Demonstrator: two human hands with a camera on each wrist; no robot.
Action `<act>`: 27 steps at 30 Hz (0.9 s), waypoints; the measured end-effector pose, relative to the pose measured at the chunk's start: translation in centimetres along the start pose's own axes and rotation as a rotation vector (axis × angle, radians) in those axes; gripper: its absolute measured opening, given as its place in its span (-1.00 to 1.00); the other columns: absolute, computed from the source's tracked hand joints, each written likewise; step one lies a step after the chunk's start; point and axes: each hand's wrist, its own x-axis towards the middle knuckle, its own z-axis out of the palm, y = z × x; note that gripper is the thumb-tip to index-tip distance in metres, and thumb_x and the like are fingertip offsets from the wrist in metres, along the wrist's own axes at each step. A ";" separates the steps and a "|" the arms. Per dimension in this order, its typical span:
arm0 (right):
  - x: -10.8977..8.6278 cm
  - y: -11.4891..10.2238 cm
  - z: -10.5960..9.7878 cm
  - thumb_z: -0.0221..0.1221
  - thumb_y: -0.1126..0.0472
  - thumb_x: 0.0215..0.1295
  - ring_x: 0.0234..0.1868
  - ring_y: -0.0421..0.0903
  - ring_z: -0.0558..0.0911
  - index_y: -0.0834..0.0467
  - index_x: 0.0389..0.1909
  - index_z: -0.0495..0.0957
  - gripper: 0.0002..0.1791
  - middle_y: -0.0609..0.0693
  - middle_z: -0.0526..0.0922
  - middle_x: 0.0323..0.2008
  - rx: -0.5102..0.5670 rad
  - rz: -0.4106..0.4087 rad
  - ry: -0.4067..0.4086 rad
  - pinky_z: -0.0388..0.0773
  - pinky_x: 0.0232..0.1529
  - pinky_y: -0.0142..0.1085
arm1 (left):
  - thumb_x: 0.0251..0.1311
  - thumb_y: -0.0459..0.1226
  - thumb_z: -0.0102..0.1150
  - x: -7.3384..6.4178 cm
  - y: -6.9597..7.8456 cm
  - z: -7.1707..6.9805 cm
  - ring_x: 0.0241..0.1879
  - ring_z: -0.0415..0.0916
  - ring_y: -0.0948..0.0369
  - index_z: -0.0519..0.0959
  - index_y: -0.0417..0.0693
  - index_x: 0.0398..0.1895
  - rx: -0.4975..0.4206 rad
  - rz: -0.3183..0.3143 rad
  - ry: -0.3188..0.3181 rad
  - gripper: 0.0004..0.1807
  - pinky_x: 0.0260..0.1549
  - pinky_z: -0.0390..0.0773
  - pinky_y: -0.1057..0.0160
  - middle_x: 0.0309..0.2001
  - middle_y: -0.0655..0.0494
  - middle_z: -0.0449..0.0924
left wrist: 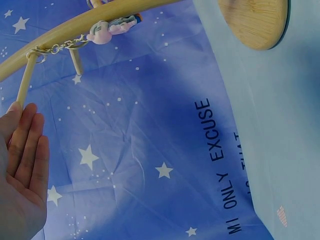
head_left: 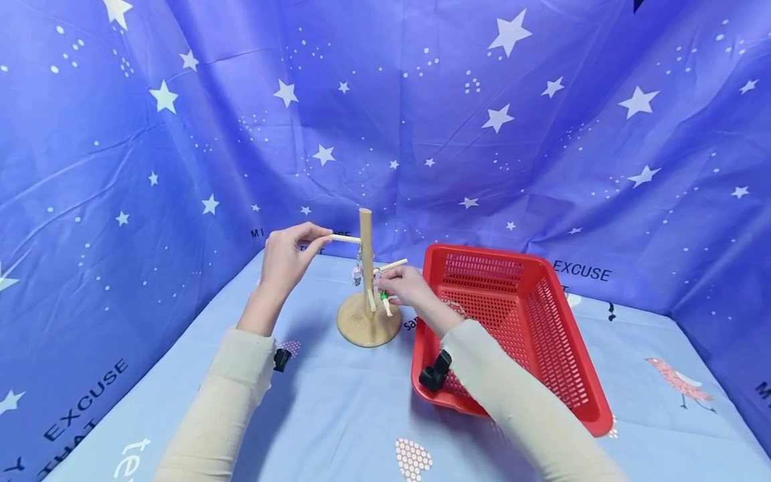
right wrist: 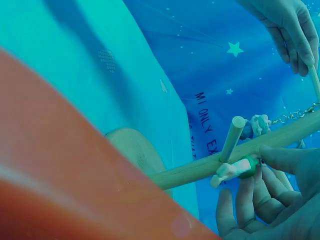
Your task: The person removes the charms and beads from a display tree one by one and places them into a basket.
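Observation:
A wooden peg stand (head_left: 366, 258) rises from a round base (head_left: 352, 329). My left hand (head_left: 288, 260) pinches the outer end of its upper left peg (head_left: 346, 238) between thumb and fingers. From that peg, close to the post, a keychain with a pink and grey figure (left wrist: 102, 32) hangs by its metal chain (left wrist: 65, 45). Beside the post, my right hand (head_left: 411, 286) holds a small figure keychain (right wrist: 240, 169), green and white, with thumb and fingertips at its top end. The right peg (head_left: 395, 264) passes just behind these fingers. A lower peg (right wrist: 233, 137) points toward me.
A red perforated basket (head_left: 581, 381) stands right of the stand, under my right forearm; some chain (head_left: 456, 306) shows inside it. The light blue patterned cloth (head_left: 337, 415) covers the table. Behind it hangs a blue star-printed curtain (head_left: 385, 100).

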 end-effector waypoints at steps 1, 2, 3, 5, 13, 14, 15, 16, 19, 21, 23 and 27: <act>0.0 0.0 0.1 0.27 0.20 0.33 -0.28 -0.18 0.62 0.27 -0.02 0.61 -0.72 0.09 0.71 -0.18 0.004 0.001 0.013 0.70 -0.09 -0.26 | 0.20 -0.20 0.37 0.0 0.0 0.0 -0.31 0.77 0.06 0.77 -0.04 -0.23 -0.001 -0.001 0.000 -0.86 -0.37 0.65 0.03 -0.29 0.00 0.81; 0.0 0.0 0.1 0.27 0.21 0.33 -0.30 -0.18 0.63 0.28 -0.04 0.62 -0.73 0.10 0.71 -0.19 0.003 -0.001 0.025 0.70 -0.11 -0.27 | 0.20 -0.20 0.37 0.0 0.0 0.0 -0.31 0.77 0.06 0.77 -0.04 -0.23 -0.002 -0.001 0.000 -0.86 -0.36 0.66 0.02 -0.29 0.00 0.81; -0.1 0.0 0.1 0.27 0.22 0.33 -0.31 -0.18 0.63 0.27 -0.05 0.63 -0.74 0.10 0.72 -0.20 0.002 -0.003 0.036 0.71 -0.13 -0.27 | 0.20 -0.20 0.37 -0.1 0.0 0.0 -0.31 0.77 0.06 0.77 -0.04 -0.23 -0.001 -0.002 0.000 -0.85 -0.37 0.65 0.02 -0.29 -0.01 0.81; -0.1 0.0 0.1 0.28 0.24 0.31 -0.33 -0.18 0.65 0.28 -0.08 0.64 -0.77 0.12 0.74 -0.22 -0.009 -0.014 0.061 0.72 -0.15 -0.26 | 0.21 -0.20 0.37 -0.1 0.0 0.0 -0.30 0.77 0.05 0.77 -0.04 -0.22 0.002 -0.004 0.000 -0.85 -0.37 0.65 0.03 -0.29 -0.01 0.81; -0.2 0.2 -0.6 0.30 0.24 0.28 -0.41 -0.17 0.70 0.26 -0.19 0.70 -0.82 0.18 0.78 -0.28 -0.090 -0.082 0.161 0.74 -0.26 -0.26 | 0.20 -0.22 0.38 0.0 0.1 0.0 -0.31 0.77 0.04 0.78 -0.04 -0.23 0.008 -0.006 0.003 -0.86 -0.39 0.62 0.08 -0.29 -0.01 0.81; -0.1 0.2 -0.8 0.31 0.24 0.28 -0.44 -0.19 0.70 0.26 -0.20 0.71 -0.83 0.18 0.78 -0.30 -0.098 -0.091 0.172 0.74 -0.29 -0.29 | 0.19 -0.22 0.38 0.0 0.1 0.0 -0.31 0.77 0.04 0.78 -0.04 -0.23 0.008 -0.006 0.003 -0.86 -0.38 0.63 0.08 -0.29 -0.01 0.81; -0.1 0.2 -0.9 0.31 0.25 0.27 -0.46 -0.21 0.69 0.27 -0.22 0.71 -0.84 0.18 0.79 -0.31 -0.099 -0.100 0.180 0.73 -0.31 -0.29 | 0.19 -0.22 0.38 0.0 0.1 0.0 -0.31 0.77 0.04 0.78 -0.04 -0.23 0.007 -0.006 0.003 -0.86 -0.37 0.64 0.07 -0.29 -0.01 0.81; -0.1 0.3 -1.1 0.31 0.25 0.27 -0.48 -0.22 0.69 0.27 -0.22 0.71 -0.84 0.18 0.79 -0.32 -0.099 -0.109 0.188 0.73 -0.32 -0.30 | 0.19 -0.22 0.38 0.0 0.1 0.0 -0.31 0.77 0.04 0.78 -0.04 -0.23 0.007 -0.006 0.003 -0.86 -0.36 0.64 0.07 -0.29 -0.01 0.81; 0.0 0.3 -1.5 0.31 0.26 0.27 -0.51 -0.21 0.69 0.28 -0.25 0.72 -0.86 0.17 0.79 -0.35 -0.104 -0.131 0.213 0.73 -0.33 -0.30 | 0.20 -0.21 0.38 0.0 0.0 0.0 -0.31 0.77 0.05 0.77 -0.04 -0.22 0.006 -0.010 -0.001 -0.85 -0.35 0.65 0.06 -0.29 -0.01 0.81; 0.0 0.4 -1.8 0.31 0.26 0.28 -0.47 -0.11 0.73 0.27 -0.26 0.72 -0.86 0.17 0.79 -0.36 -0.118 -0.147 0.224 0.73 -0.33 -0.30 | 0.20 -0.19 0.37 0.0 0.0 0.0 -0.30 0.77 0.05 0.77 -0.04 -0.22 0.008 -0.012 -0.002 -0.84 -0.34 0.66 0.06 -0.29 -0.01 0.81; 0.0 0.5 -2.0 0.30 0.26 0.28 -0.40 0.00 0.76 0.26 -0.26 0.73 -0.87 0.17 0.79 -0.37 -0.141 -0.165 0.235 0.72 -0.36 -0.32 | 0.20 -0.19 0.37 -0.1 0.0 0.0 -0.30 0.77 0.06 0.77 -0.04 -0.22 0.011 -0.011 0.000 -0.84 -0.34 0.66 0.06 -0.29 -0.01 0.81; 0.0 0.6 -2.6 0.30 0.24 0.29 -0.30 0.11 0.77 0.24 -0.27 0.73 -0.87 0.15 0.79 -0.37 -0.181 -0.192 0.248 0.70 -0.40 -0.36 | 0.20 -0.18 0.37 -0.1 0.0 0.0 -0.30 0.77 0.05 0.77 -0.04 -0.22 0.015 -0.006 0.003 -0.84 -0.33 0.66 0.05 -0.30 0.00 0.81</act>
